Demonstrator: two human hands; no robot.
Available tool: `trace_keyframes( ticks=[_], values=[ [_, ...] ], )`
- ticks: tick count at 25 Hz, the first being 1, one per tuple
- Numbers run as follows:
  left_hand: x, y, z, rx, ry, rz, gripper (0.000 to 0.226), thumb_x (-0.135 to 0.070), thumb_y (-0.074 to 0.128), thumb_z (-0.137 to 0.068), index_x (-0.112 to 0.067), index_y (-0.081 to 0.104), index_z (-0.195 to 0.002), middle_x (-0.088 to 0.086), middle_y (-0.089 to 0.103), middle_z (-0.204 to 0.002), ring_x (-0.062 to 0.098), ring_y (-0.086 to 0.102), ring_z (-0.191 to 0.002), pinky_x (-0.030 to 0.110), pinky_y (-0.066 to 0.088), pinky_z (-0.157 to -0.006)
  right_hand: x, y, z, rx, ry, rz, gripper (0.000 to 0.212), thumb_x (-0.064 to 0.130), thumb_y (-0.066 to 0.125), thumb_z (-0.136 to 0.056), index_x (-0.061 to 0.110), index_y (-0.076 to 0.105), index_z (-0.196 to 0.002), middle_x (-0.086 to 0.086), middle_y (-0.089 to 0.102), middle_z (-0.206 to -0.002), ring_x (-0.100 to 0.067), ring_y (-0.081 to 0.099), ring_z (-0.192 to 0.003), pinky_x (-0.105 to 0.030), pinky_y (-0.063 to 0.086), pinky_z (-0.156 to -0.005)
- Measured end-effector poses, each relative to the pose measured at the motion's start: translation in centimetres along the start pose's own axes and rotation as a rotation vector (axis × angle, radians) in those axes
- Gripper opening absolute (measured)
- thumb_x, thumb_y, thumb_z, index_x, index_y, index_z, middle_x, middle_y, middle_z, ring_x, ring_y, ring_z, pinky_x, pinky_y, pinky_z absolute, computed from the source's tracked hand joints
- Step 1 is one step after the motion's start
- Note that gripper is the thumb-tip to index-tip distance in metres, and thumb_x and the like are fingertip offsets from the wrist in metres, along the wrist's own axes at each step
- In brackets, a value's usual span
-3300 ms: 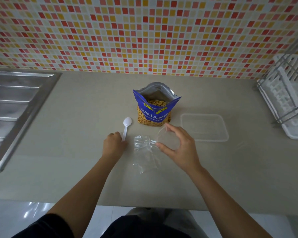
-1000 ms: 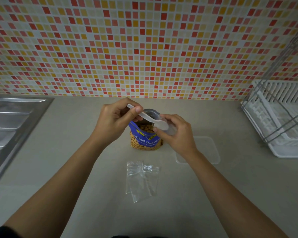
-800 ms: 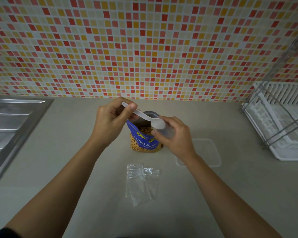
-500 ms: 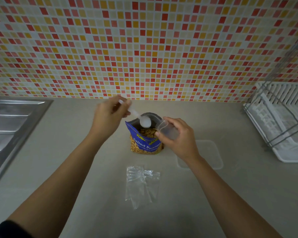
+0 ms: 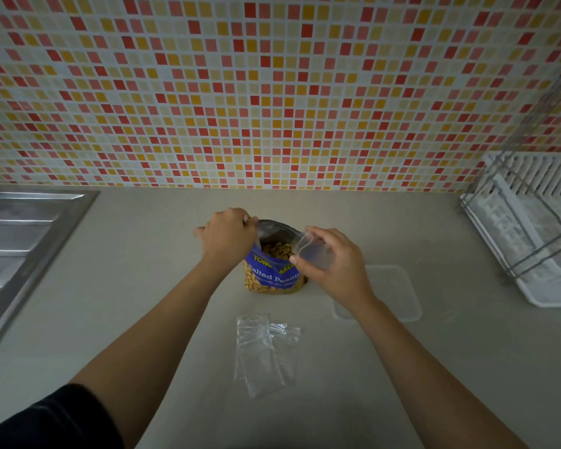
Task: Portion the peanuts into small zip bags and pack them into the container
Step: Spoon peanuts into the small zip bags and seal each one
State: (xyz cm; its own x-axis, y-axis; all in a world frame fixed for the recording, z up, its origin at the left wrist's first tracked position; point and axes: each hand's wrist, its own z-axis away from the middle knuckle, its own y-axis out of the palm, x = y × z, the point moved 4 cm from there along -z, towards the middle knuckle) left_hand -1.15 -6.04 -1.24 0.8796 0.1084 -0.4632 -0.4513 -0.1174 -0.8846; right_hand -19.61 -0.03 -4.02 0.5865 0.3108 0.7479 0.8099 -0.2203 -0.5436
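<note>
Left hand (image 5: pixel 229 236) closed around spoon handle, bowl hidden inside peanut bag (image 5: pixel 274 265), frame centre. Right hand (image 5: pixel 334 265) pinches small zip bag (image 5: pixel 311 251) open beside bag mouth. Spare zip bags (image 5: pixel 264 353) lie below centre; container (image 5: pixel 399 293) right of centre. Risks: overfilled scoop spilling across gap; floppy mouth collapsing; standing bag tipping.

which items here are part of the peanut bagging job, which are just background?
In the job:
blue foil bag of salted peanuts
clear small zip bag held open in right hand
left hand dipping into the peanut bag, spoon hidden
spare clear zip bags on the counter
clear rectangular plastic container

Just lying about:
steel sink drainboard
white dish rack
</note>
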Motion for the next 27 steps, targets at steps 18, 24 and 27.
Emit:
trace_keyframes(
  ticks=[18,24,27],
  values=[
    [0.5,0.1,-0.2,0.021,-0.012,0.130,0.031,-0.036,0.044,-0.094,-0.013,0.065,-0.092,0.009,0.062,-0.081,0.028,0.057,-0.080,0.044,0.046,-0.086,0.1,0.1,0.0,0.053,0.048,-0.006,0.051,0.038,0.077,-0.071,0.019,0.060,-0.115,0.012,0.060,-0.101,-0.007,0.057,-0.093,-0.012,0.044,-0.074],
    [1.0,-0.1,-0.5,0.063,-0.135,0.543,0.029,-0.026,0.049,-0.094,-0.003,0.067,-0.093,0.010,0.064,-0.083,0.013,0.054,-0.067,0.021,0.040,-0.056,0.4,-0.2,0.0,0.077,0.064,-0.033,0.049,0.036,0.077,-0.071,0.021,0.060,-0.115,0.009,0.062,-0.103,-0.007,0.056,-0.094,-0.014,0.045,-0.075],
    [1.3,-0.2,-0.4,0.085,-0.224,0.692,0.028,-0.025,0.047,-0.095,-0.004,0.066,-0.094,0.006,0.061,-0.084,0.009,0.050,-0.068,0.018,0.037,-0.057,0.4,-0.4,0.1,0.068,0.055,-0.041,0.048,0.034,0.078,-0.071,0.022,0.060,-0.114,0.011,0.060,-0.102,-0.005,0.056,-0.095,-0.006,0.041,-0.074]
  ],
)
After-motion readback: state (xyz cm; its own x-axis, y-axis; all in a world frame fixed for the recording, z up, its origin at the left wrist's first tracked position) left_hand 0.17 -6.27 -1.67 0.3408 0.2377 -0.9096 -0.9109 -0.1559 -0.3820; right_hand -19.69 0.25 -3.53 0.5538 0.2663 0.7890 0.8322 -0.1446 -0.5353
